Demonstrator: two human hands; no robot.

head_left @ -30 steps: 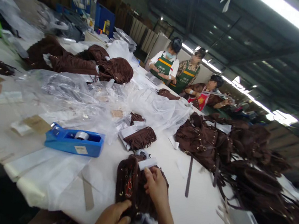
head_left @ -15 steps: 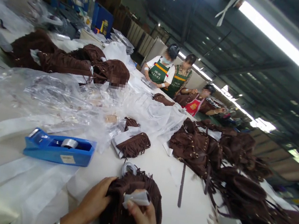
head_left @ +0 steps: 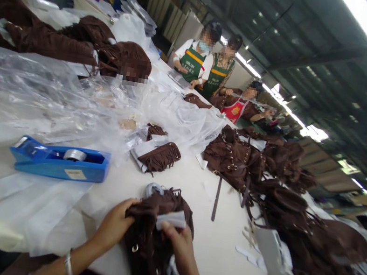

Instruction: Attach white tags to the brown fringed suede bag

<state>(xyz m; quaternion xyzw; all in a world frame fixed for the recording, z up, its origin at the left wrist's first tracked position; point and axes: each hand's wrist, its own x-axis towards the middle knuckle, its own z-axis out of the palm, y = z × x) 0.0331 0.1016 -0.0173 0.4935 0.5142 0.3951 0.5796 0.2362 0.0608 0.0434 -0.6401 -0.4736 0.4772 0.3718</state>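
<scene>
A dark brown fringed bag (head_left: 149, 250) stands at the near edge of the white table (head_left: 208, 199). My left hand (head_left: 120, 223) grips its upper left side, the fingers partly hidden behind the brown material. My right hand (head_left: 179, 241) is closed on a folded piece of whitish paper (head_left: 172, 220), which lies against the front of the bag. Behind the bag, a pale ring-shaped item (head_left: 154, 190) shows. A blue tape dispenser (head_left: 61, 162) with a silver roll sits to the left of my hands.
Small fringed brown pieces (head_left: 162, 156) lie beyond the bag. Clear plastic bags (head_left: 49, 95) spread over the left and middle. Brown bags (head_left: 233, 158) pile up on the right, with more at the far left. Several people in aprons stand across the table.
The view has shifted, so the table items appear further up and left. The bag leans a little differently between my hands, and both hands keep their hold.
</scene>
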